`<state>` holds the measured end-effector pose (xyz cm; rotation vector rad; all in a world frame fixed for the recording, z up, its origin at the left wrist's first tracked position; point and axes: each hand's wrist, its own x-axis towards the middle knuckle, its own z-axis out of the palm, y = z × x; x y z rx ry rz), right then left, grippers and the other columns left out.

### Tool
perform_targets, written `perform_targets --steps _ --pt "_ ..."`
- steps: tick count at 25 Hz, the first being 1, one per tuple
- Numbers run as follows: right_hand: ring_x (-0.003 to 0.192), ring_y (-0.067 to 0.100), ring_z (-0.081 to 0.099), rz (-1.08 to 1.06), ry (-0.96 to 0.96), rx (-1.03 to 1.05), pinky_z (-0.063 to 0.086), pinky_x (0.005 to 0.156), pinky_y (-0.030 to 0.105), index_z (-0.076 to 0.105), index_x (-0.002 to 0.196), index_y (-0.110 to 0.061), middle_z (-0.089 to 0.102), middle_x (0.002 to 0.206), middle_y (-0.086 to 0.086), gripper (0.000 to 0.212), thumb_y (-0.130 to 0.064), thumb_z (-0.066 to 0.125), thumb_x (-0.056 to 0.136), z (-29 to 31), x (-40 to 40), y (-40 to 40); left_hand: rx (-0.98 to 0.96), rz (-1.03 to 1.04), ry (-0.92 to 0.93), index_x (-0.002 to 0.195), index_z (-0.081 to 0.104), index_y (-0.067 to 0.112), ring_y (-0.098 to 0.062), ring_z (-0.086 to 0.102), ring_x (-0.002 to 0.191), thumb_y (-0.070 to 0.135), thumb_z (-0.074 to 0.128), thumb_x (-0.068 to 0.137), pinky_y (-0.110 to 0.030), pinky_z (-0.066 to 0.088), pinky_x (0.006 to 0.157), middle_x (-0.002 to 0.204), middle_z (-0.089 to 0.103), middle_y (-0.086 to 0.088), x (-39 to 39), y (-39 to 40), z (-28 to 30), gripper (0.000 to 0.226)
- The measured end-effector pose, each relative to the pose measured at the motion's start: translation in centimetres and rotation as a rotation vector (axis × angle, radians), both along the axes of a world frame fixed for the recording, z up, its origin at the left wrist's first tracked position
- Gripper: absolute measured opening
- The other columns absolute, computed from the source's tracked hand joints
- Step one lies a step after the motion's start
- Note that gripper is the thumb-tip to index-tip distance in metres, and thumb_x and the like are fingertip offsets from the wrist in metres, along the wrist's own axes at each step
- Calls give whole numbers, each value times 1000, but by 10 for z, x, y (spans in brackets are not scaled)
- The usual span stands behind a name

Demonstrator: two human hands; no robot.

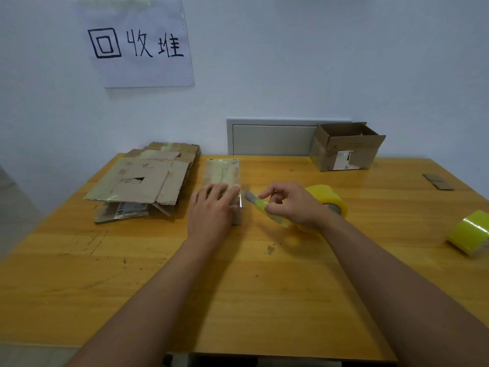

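A narrow, flattened cardboard box (pixel 223 170) wrapped in clear tape lies on the wooden table (pixel 238 287) near its middle. My left hand (pixel 211 210) presses flat on the near end of the box with straight fingers. My right hand (pixel 293 205) grips a yellow-handled utility knife (pixel 255 201), whose grey blade points left toward the box's right edge. A strip of clear tape hangs off that edge. A yellow tape roll (pixel 330 198) stands on the table just behind my right hand, partly hidden by it.
A stack of flattened cardboard (pixel 143 181) lies at the left back. An open cardboard box (pixel 344 147) stands at the back right. A second yellow tape roll (pixel 468 233) sits at the right edge, with cardboard scraps (pixel 438 181) behind it. A paper sign (pixel 140 43) hangs on the wall.
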<state>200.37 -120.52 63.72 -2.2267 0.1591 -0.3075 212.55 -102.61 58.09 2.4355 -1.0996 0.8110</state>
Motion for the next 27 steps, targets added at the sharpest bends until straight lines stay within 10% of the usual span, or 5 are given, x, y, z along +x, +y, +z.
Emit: perform_targets --steps 5,15,27 --pt "62 1 51 6 2 -46 43 65 19 68 101 -15 59 68 -9 21 -5 69 83 -2 0 2 -4 -8 -9 132 58 27 -31 52 120 41 41 99 -45 44 96 127 62 -5 1 2 -1 39" --pt "66 1 54 88 105 -210 39 81 31 72 90 -32 60 65 -15 23 -12 70 79 -4 0 -1 112 5 16 136 56 24 -36 53 122 29 64 92 -48 44 97 131 61 -11 1 3 5 45" --pt "63 16 44 -5 -36 156 40 63 28 72 94 -14 49 64 6 19 2 64 86 8 -6 -7 184 23 101 146 44 31 -32 41 133 38 47 101 -45 34 106 144 50 -7 -3 4 13 45"
